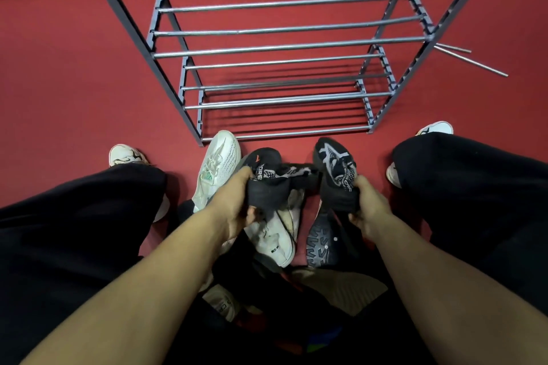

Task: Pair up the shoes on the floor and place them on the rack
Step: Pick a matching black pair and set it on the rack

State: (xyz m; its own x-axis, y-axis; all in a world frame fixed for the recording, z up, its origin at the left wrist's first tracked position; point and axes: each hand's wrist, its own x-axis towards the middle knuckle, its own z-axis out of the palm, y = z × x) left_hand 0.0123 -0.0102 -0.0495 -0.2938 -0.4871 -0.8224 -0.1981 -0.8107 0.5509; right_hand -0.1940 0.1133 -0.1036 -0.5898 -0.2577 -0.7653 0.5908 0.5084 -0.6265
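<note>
- Nearest the viewer, a heap of unsorted shoes lies between the knees: a white low shoe (274,241), a dark shoe turned sole up (321,241) and a tan sole (345,290); lifting should go straight up so nothing in the heap is dragged.
- Left hand (234,210) curls round the heel of a black sneaker (267,170); right hand (366,210) grips the heel of its apparent mate, the second black sneaker (333,167). Both toes point toward the rack.
- Judged step: carry the matched pair forward. Bringing the two heels level and the shoes side by side before setting down would keep them paired.
- A white sneaker (218,166) lies just beside the left-hand shoe, near the rack's front left corner; pass over it.
- The rack (284,46) stands ahead on the red floor (74,83), every visible tier bare. The shelves are spaced rods, so soles should span two rods.
- Upright posts bound the opening on both sides; entry is freest through the middle.
- Loose rods (471,61) lie beyond the right post.
</note>
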